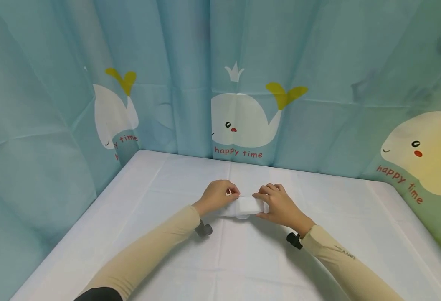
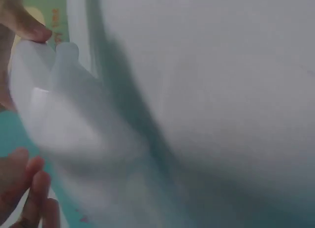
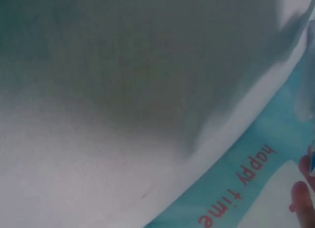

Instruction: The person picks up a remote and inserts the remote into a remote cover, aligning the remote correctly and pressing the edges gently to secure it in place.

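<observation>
A white, block-shaped packet (image 1: 251, 205) with thin translucent plastic about it is held just over the table. My right hand (image 1: 282, 207) grips its right end, thumb on the near side and fingers on the far side. At its far left edge, my left hand (image 1: 218, 196) pinches the plastic with thumb and forefinger. Loose translucent film (image 2: 98, 129) spreads from the packet in the left wrist view, blurred, with left fingers (image 2: 34, 188) close beside it. In the right wrist view, only some fingers (image 3: 301, 196) show at the right edge; the packet is mostly out of frame.
A white cloth with faint creases covers the table (image 1: 190, 263). Behind and to the sides hangs a blue-green curtain (image 1: 183, 62) printed with whales. Dark wrist cameras (image 1: 204, 229) sit under both forearms, which wear beige sleeves (image 1: 149, 251).
</observation>
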The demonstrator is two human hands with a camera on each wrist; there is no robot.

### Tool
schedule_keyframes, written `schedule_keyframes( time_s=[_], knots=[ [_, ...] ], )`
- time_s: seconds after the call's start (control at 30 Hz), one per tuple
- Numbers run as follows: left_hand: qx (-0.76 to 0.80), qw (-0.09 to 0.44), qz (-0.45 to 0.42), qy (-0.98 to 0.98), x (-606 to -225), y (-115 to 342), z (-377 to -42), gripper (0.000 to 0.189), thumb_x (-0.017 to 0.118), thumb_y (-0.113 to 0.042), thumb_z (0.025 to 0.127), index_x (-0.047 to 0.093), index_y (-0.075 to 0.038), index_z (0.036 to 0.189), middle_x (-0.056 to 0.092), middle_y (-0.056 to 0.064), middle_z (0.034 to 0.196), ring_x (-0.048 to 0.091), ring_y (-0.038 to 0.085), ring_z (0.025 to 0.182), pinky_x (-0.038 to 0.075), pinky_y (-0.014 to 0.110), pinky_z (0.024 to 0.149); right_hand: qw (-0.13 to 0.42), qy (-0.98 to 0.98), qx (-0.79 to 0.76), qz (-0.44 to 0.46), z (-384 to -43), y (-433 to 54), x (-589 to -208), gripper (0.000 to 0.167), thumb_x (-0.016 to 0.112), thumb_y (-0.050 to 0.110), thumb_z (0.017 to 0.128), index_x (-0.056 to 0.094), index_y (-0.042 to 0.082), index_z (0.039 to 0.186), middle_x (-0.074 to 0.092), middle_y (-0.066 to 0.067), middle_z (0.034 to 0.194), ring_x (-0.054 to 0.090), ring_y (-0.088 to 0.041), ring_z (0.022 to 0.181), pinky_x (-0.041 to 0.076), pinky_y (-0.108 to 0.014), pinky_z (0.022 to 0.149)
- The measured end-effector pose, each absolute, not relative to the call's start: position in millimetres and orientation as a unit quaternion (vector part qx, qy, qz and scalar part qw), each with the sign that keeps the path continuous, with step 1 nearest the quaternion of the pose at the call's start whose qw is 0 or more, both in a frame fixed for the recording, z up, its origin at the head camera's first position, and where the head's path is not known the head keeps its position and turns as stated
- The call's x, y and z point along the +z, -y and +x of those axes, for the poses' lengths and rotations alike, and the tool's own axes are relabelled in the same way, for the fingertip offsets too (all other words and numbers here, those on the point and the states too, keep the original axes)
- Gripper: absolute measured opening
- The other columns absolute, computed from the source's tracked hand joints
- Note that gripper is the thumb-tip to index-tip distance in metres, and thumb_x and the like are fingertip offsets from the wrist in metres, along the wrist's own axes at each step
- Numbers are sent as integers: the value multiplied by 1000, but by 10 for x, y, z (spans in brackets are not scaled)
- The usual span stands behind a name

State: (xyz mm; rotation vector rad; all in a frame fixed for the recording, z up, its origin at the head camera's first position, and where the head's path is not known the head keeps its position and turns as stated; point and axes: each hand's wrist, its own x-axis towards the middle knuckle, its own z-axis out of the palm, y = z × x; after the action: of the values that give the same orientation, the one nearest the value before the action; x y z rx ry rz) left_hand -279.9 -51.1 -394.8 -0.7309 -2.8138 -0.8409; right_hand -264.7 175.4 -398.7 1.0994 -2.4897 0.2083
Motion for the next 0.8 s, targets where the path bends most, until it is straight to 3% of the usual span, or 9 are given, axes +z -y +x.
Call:
schedule_keyframes(
  time_s=[0.23,0.4,0.53,0.8],
  knots=[
    [-87,181,-415,888,-4006,703,-2684,16,77,-31,75,67,-22,84,65,-10,84,59,10,86,44,36,93,145,916,131,352,-2685,-1746,-4013,49,84,37,64,71,9,102,62,0,88,53,-17,86,41,-43,81],
    [38,289,-500,816,-4038,683,-2641,19,80,-31,70,66,-25,82,67,-11,87,61,8,87,44,31,91,120,917,164,343,-2685,-1726,-3984,47,82,36,66,71,8,102,62,1,87,52,-15,82,40,-40,77],
    [74,354,-514,778,-4039,633,-2630,13,77,-26,74,64,-24,71,66,-13,79,60,6,81,44,28,89,112,917,174,340,-2671,-1700,-3962,46,82,37,67,71,8,102,61,1,86,52,-14,81,39,-38,76],
    [14,304,-495,814,-4048,541,-2622,15,74,-24,77,63,-25,68,64,-16,74,59,5,81,42,29,93,147,918,131,345,-2626,-1636,-3963,50,82,39,66,71,7,103,60,0,87,51,-15,81,40,-43,79]
  ],
)
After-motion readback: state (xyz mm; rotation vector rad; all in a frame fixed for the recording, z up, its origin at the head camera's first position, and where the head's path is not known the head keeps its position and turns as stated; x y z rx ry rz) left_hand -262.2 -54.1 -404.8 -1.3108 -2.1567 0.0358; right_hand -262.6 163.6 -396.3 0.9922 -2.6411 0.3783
